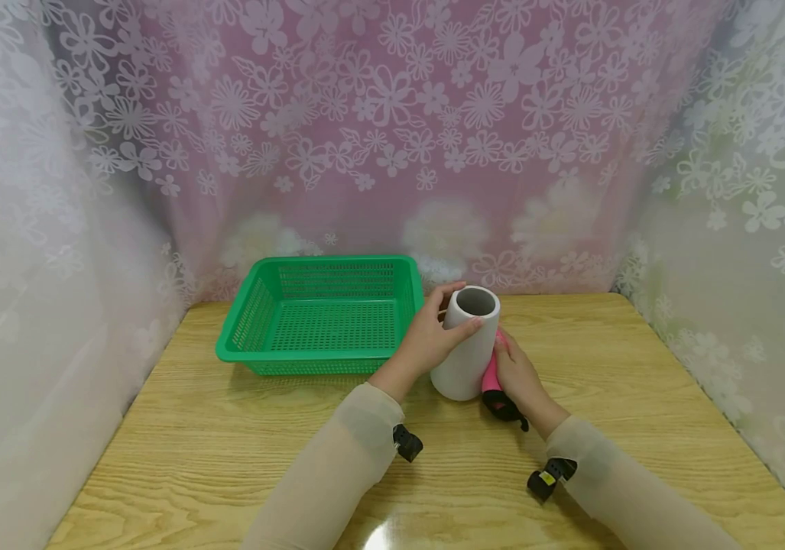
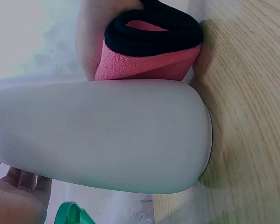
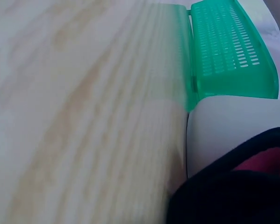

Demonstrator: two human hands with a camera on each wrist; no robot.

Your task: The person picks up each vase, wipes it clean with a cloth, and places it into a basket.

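White vase gripped from the left, pink cloth pressed to its right side

I have the white vase [image 1: 463,367] roughly upright on the table [image 1: 206,466], just right of centre. From the head view I see its open mouth, which neither wrist view shows; the left wrist view gives me its smooth side down to the rounded base. My left hand [image 1: 436,330] is wrapped round the upper part, thumb in front below the rim. My right hand [image 1: 517,374] is clamped on the pink cloth [image 1: 490,376], which touches the vase.

Only the left wrist view gives me the cloth's fuzzy texture and the full loop of its black edging [image 2: 154,49]. The right wrist view shows that edging large and dark, my right hand out of its frame.

The green basket [image 1: 309,356] sits near the vase on the left, with my left hand and wrist overlapping its right front corner in the head view, so room is tight there. Broad wood lies between my right hand and the table's right edge, and more in front of the basket. Flowered curtains [image 1: 392,92] rise behind the back edge and along both sides.
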